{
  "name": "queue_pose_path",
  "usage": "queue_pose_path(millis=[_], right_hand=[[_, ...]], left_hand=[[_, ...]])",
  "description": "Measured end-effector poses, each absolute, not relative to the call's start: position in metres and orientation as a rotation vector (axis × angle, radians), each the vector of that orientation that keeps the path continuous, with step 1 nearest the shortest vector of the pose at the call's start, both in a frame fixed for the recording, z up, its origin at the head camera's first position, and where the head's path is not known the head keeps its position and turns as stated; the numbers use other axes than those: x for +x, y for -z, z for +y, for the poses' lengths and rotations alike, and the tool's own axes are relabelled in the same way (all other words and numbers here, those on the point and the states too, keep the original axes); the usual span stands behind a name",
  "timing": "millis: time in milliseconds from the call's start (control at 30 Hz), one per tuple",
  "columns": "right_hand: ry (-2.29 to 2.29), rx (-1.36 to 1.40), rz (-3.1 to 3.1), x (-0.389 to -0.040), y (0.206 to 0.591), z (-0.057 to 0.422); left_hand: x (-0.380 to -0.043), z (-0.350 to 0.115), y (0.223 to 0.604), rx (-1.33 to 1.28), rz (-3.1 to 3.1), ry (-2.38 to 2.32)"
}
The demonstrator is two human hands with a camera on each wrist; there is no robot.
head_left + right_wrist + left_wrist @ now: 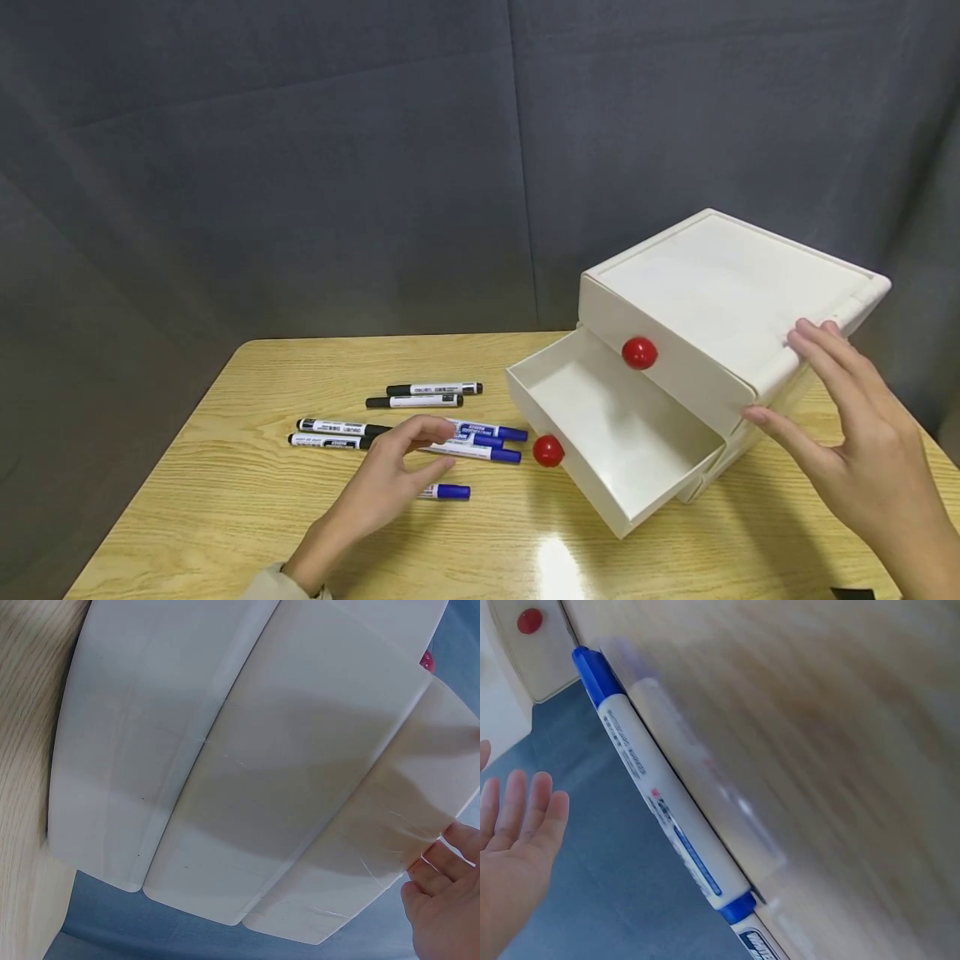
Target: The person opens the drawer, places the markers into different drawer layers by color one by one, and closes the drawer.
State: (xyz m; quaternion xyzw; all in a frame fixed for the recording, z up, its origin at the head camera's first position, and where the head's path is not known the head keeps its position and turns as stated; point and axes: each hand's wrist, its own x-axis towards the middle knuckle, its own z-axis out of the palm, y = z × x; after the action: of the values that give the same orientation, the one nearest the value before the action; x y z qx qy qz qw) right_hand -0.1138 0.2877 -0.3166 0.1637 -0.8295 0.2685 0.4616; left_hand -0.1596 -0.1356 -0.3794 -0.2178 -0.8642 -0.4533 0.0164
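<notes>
On the right of the head view stands a white drawer box (738,287) with round red knobs. Its upper drawer is closed, while the lower drawer (615,417) is pulled out, with a bare inside. My right hand (862,425) rests on the box's near side edge, fingers on the top and thumb by the front corner. Loosely curved, my left hand (393,467) hovers over several blue-capped markers (468,451) and holds nothing. Under that hand, one blue-capped marker (453,492) lies partly hidden. In the left wrist view a blue-capped marker (660,795) shows close up.
Two black-capped markers (435,389) lie farther back on the wooden table (247,500). Two more black-capped markers (330,442) lie left of my left hand. A dark grey curtain (337,167) hangs behind the table. A small black object (853,593) shows at the bottom right.
</notes>
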Motion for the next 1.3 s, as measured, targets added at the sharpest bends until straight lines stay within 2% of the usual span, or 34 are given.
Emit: queue_pose_path(millis=[200,900,1300], right_hand=[[-0.656,0.406,-2.038,-0.113,0.316,0.288],[-0.667,0.392,-2.052,-0.114,0.317,0.288],[-0.660,0.395,-2.047,-0.114,0.317,0.288]], left_hand=[[-0.158,-0.142,0.380,-0.569,-2.721,1.420],[-0.161,-0.171,0.386,-0.442,-2.831,1.311],[-0.161,-0.187,0.389,-0.477,-2.842,1.252]])
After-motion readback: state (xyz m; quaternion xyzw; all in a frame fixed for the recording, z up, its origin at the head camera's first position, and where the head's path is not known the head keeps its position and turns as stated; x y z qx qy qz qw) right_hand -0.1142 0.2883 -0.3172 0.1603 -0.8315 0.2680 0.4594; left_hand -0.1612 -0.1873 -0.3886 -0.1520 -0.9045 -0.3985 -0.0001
